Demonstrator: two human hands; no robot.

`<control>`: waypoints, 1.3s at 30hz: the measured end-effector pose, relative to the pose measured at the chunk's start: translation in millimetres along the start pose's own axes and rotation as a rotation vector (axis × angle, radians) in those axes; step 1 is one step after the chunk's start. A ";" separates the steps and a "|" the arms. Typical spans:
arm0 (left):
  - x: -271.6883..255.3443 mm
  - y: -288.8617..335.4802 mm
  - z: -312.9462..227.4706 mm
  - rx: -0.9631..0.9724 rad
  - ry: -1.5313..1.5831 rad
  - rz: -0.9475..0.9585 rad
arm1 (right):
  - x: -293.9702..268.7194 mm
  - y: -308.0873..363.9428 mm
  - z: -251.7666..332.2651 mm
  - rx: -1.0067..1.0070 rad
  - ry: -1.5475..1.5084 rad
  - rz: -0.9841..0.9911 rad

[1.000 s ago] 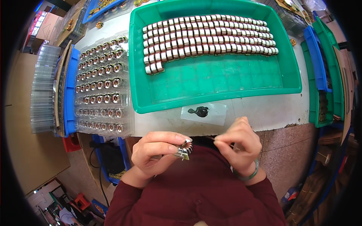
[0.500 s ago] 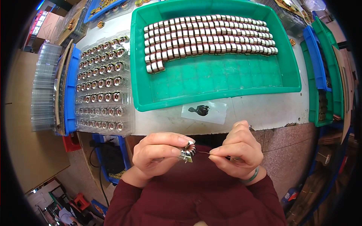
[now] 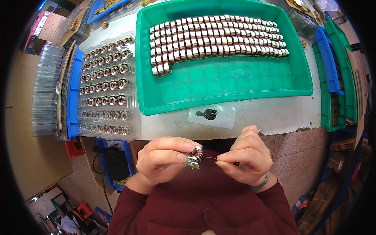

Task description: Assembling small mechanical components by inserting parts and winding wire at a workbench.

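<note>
Head view: left hand [image 3: 162, 158] pinches small wound coil [image 3: 194, 156], right hand [image 3: 244, 156] pinches its wire lead [image 3: 210, 158]; best keep wire taut, coil steady

A green tray [image 3: 235, 84] sits at the far middle of the white surface [image 3: 274, 113], holding rows of small white and dark blocks [image 3: 215, 37] along its far half. Left of it lies a clear plastic tray [image 3: 105, 88] filled with rows of copper-wound rings. Further left stands a blue tray [image 3: 72, 98] on edge, then a stack of clear trays [image 3: 45, 90]. Near the green tray's front edge lies a small clear bag [image 3: 213, 115] with a dark part inside. On the right stand green and blue trays [image 3: 333, 78].
</note>
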State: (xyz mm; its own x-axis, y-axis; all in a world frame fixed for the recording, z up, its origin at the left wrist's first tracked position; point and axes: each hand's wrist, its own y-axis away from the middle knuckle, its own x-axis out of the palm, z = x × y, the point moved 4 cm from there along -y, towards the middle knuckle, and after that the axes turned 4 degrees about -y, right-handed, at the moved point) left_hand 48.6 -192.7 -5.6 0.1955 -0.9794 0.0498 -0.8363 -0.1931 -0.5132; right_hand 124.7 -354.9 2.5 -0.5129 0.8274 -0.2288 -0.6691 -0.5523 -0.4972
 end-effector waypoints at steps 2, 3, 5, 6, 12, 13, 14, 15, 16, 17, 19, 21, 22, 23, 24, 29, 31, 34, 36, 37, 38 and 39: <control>0.2 -0.6 -0.5 0.006 -0.001 0.000 | -0.5 0.2 0.2 -0.003 0.002 0.002; 0.2 -0.7 -1.0 0.008 -0.003 0.000 | -0.6 0.3 0.4 -0.005 0.003 0.003; 0.3 -0.6 -0.3 0.005 0.002 0.001 | -0.6 1.3 -0.7 -0.004 0.003 0.001; 0.3 -0.6 -0.1 0.002 0.006 0.001 | -0.5 1.7 -1.2 -0.004 0.002 0.000; -0.2 0.0 0.2 -0.006 0.015 0.001 | 0.0 2.2 -1.6 -0.010 -0.007 -0.001; -0.3 0.2 0.2 -0.007 0.016 0.001 | 0.2 2.3 -1.4 -0.012 -0.010 -0.001; -0.2 0.0 0.3 -0.007 0.016 0.001 | 0.0 2.1 -1.5 -0.012 -0.010 -0.002; -0.3 -0.1 0.6 -0.014 0.029 -0.004 | 0.1 2.0 -1.7 -0.010 -0.007 0.004; -0.5 -0.2 0.8 -0.020 0.042 -0.010 | 0.2 1.8 -1.8 -0.008 -0.005 0.011; -0.6 -0.2 1.1 -0.027 0.054 -0.016 | 0.2 1.7 -2.0 -0.006 -0.003 0.017; -0.8 -0.3 1.6 -0.034 0.067 -0.023 | 0.3 1.6 -2.7 -0.004 -0.001 0.024; -1.5 -0.4 2.4 -0.024 0.081 -0.036 | 0.3 1.7 -5.6 0.024 -0.115 0.027; -1.9 -0.6 2.8 -0.020 0.088 -0.043 | 0.4 1.9 -7.2 0.038 -0.172 0.029; -2.1 -0.7 2.9 -0.015 0.095 -0.050 | 0.6 2.2 -8.5 0.053 -0.230 0.030; -2.1 -0.7 3.1 -0.016 0.095 -0.051 | 0.7 2.7 -9.2 0.053 -0.230 0.031; -1.2 -1.0 2.9 0.000 0.095 -0.045 | 2.9 7.4 -15.2 0.165 -0.493 0.004; -0.7 -1.7 3.0 0.000 0.104 -0.041 | 5.8 10.8 -18.0 0.271 -0.661 -0.078; -0.1 -2.4 3.2 0.000 0.116 -0.037 | 8.0 13.5 -21.4 0.379 -0.829 -0.160; 0.2 -2.2 3.1 0.000 0.123 -0.037 | 8.1 12.4 -19.9 0.379 -0.798 -0.115; 0.5 -2.1 3.2 -0.001 0.127 -0.036 | 8.1 12.0 -19.2 0.380 -0.782 -0.093; 0.8 -1.9 3.3 -0.001 0.130 -0.035 | 8.5 11.8 -18.9 0.380 -0.766 -0.071; 1.1 -1.9 3.2 -0.001 0.131 -0.035 | 8.6 11.5 -19.2 0.380 -0.767 -0.071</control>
State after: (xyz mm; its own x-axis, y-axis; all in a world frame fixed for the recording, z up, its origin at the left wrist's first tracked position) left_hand 52.0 -193.3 -7.4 0.1562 -0.9714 0.1788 -0.8307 -0.2271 -0.5082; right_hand 122.9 -352.2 -21.3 -0.5932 0.6395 0.4890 -0.7779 -0.6117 -0.1437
